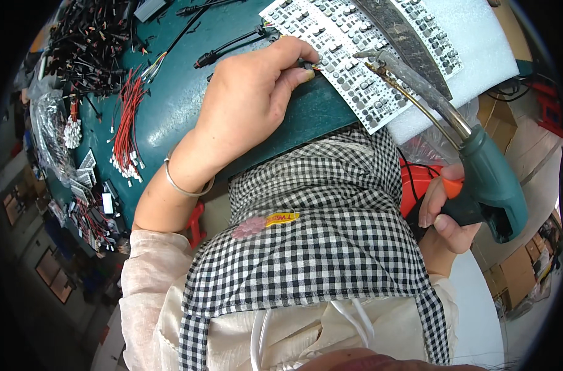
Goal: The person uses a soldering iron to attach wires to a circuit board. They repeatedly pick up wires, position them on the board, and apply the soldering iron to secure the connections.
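Observation:
My left hand (pixel 247 99) is closed in a pinch at the left edge of a white circuit board panel (pixel 356 83). Between thumb and forefinger sits the end of a black cable (pixel 307 64), its thin wires touching or close to the board; most of it is hidden by the hand. My right hand (pixel 443 213) grips a green soldering gun (pixel 489 176) by its black handle, fingers by the orange trigger. The gun's metal tip and a thin brass-coloured tube (pixel 417 106) point left over the panel's small components. A dark worn strip (pixel 411 43) lies across the panel.
White foam (pixel 489 52) lies under the panel on the green table (pixel 176 117). Another black cable (pixel 229 46) rests beyond my left hand. Red wires with white plugs (pixel 128 120) and a heap of black cables (pixel 77 55) cover the left side. Cardboard boxes (pixel 520 266) stand at right.

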Motion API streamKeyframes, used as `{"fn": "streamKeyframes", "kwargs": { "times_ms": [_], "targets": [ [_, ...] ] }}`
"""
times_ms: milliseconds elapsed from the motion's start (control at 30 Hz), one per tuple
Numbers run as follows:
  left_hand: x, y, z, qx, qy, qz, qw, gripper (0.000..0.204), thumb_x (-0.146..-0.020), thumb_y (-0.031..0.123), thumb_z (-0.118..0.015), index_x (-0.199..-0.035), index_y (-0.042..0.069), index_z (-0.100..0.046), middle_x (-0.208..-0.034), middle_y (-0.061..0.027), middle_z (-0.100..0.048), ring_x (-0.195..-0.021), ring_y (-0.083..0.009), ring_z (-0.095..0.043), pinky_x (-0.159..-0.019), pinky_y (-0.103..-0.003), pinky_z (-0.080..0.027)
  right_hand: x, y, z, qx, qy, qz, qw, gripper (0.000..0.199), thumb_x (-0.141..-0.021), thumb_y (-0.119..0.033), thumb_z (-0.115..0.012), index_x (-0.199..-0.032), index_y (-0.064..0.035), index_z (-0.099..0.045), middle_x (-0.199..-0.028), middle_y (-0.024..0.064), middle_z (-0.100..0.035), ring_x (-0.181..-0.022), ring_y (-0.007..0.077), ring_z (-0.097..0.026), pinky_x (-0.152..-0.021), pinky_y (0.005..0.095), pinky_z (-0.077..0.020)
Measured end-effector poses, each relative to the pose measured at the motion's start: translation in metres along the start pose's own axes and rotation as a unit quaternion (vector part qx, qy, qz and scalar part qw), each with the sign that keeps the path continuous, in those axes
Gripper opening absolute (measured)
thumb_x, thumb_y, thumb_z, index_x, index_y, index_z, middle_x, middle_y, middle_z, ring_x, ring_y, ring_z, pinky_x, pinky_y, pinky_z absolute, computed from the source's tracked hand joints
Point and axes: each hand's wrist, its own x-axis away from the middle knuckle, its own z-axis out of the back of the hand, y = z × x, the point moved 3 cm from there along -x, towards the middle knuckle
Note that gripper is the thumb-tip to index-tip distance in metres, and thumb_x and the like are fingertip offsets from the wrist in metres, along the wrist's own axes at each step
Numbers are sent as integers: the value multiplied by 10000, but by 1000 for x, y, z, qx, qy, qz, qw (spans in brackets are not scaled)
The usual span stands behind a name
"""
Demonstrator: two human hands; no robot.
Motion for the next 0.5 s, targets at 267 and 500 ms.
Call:
{"fn": "streamKeyframes", "kwargs": {
  "times_ms": [267, 500],
  "targets": [
    [-3, -12, -2, 129, -43, 32, 990, 138, -897, 3, -556, -1021, 26, -612, -789, -8, -572, -669, -73, -484, -639, -210, -430, 0, -2, -1, 4, 5, -10, 1000, 602, -704, -88, -665, -1175, 149, -374, -554, 79, -480, -448, 146, -460, -382, 230, -401],
    [-3, -14, -2, 14, -5, -104, 994, 244, -801, -120, -565, -989, 20, -630, -873, -75, -651, -830, -150, -647, -722, -250, -517, 7, -2, 1, 32, 23, -26, 999, 603, -688, -104, -683, -1157, 149, -401, -548, 80, -479, -443, 152, -459, -385, 231, -393]
  ]
}}
